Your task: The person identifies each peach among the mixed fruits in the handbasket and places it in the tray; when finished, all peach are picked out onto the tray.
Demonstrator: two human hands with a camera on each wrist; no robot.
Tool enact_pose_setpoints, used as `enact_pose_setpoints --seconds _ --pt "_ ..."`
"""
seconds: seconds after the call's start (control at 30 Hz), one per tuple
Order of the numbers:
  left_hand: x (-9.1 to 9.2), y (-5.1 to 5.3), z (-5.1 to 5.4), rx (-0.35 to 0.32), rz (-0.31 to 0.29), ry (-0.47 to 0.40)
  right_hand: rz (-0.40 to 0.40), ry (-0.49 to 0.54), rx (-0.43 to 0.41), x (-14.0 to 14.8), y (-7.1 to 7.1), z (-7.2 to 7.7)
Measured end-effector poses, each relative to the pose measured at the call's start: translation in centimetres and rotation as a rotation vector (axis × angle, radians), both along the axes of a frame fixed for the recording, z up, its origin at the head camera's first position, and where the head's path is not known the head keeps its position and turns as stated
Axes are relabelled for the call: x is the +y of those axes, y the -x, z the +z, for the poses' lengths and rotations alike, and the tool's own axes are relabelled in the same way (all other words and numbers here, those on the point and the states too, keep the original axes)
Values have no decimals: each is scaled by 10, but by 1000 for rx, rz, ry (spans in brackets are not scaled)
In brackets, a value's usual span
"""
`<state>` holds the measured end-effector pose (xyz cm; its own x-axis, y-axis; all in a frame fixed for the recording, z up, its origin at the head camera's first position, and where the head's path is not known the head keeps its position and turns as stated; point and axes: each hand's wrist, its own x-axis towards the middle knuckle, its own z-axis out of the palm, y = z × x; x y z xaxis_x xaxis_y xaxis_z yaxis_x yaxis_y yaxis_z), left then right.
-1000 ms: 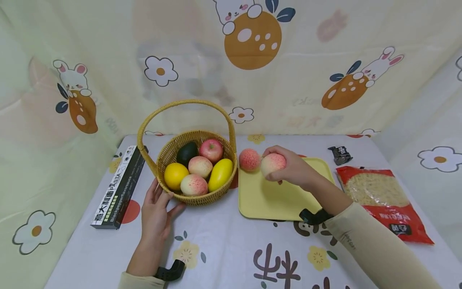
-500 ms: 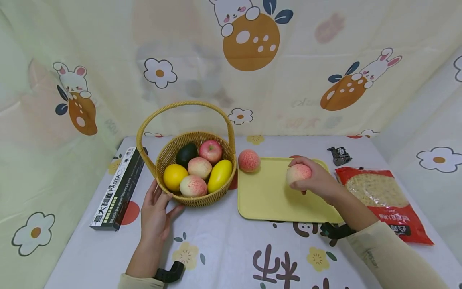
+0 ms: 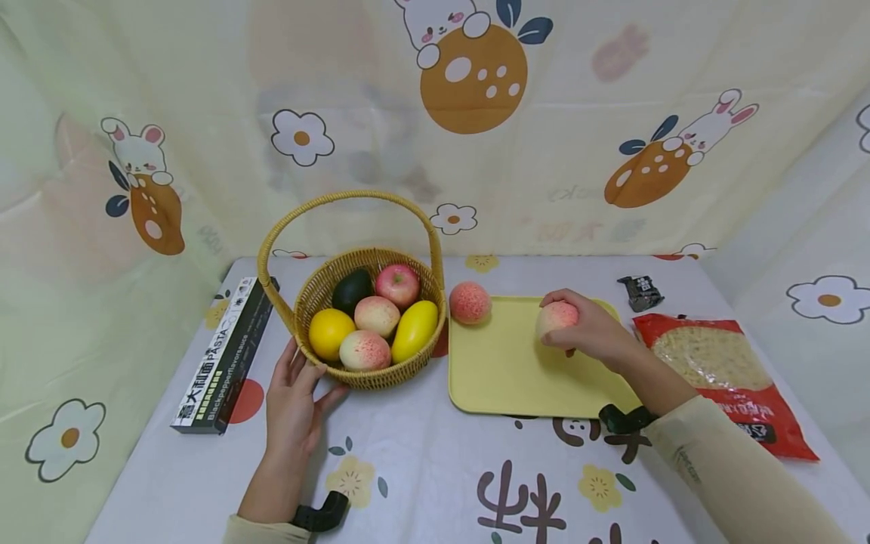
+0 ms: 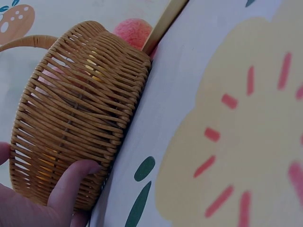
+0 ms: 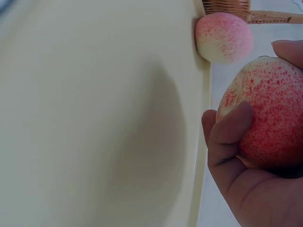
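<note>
My right hand (image 3: pixel 590 329) grips a pink-and-cream peach (image 3: pixel 557 319) above the yellow tray (image 3: pixel 503 378). In the right wrist view the thumb and fingers curl round the peach (image 5: pixel 272 109), apart from the tray floor. Another peach (image 3: pixel 470 303) rests at the tray's back left corner, beside the basket. My left hand (image 3: pixel 292 412) touches the near left side of the wicker basket (image 3: pixel 381 378), its thumb (image 4: pixel 75 179) lying on the woven wall. The basket holds an avocado (image 3: pixel 352 290), an apple (image 3: pixel 397 283), an orange (image 3: pixel 331 333), a yellow mango-shaped fruit (image 3: pixel 414 332) and two peaches (image 3: pixel 365 350).
A black pasta box (image 3: pixel 224 355) lies left of the basket. Right of the tray are a red bag of pasta (image 3: pixel 720 370) and a small black packet (image 3: pixel 640 293). The basket's tall handle (image 3: pixel 350 195) arches above the fruit. A patterned curtain stands behind.
My right hand has carried the peach rightward, from near the other peach to over the tray's right half, then slightly back left. The left hand and the basket stay in place.
</note>
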<state>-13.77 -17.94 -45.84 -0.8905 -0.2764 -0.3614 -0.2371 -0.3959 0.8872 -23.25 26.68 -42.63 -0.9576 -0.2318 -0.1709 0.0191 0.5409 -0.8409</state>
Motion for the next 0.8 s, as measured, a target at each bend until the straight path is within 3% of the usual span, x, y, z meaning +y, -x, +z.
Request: enact_pose_setpoints --seconds 0.2,0.8 --pt "-1 1 -1 -6 1 3 44 -72 -41 -10 21 -3" --pt "-1 1 -2 6 -3 0 83 -172 33 -35 58 -11"
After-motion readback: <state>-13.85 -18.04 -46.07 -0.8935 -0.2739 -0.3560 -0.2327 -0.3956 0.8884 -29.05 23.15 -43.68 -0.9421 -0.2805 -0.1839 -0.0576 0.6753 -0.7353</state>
